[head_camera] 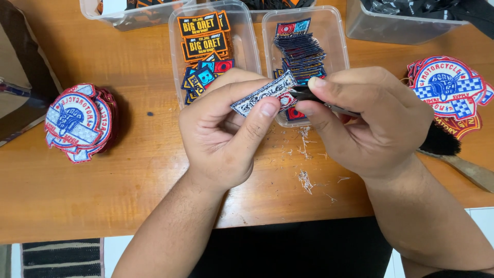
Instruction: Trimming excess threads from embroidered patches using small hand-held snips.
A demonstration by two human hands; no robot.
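Patch [265, 93], held over tabletop centre: embroidered cloth, stitched, matt, black edging w/ white field.
Tool [309, 96] at patch edge: dark metal, slight sheen.
Tabletop [128, 170]: wood, orange-brown, smooth, semi-gloss.
Tubs [247, 46] along far edge: clear plastic, smooth, glossy.
Patch stacks, left edge [77, 122] & right edge [450, 90]: embroidered cloth, matt, textured.
Thread scraps [305, 180] nr centre: fine, pale fibre.

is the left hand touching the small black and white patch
Touching. The head view shows the left hand pinching the small patch, thumb on its lower edge and fingers behind it.
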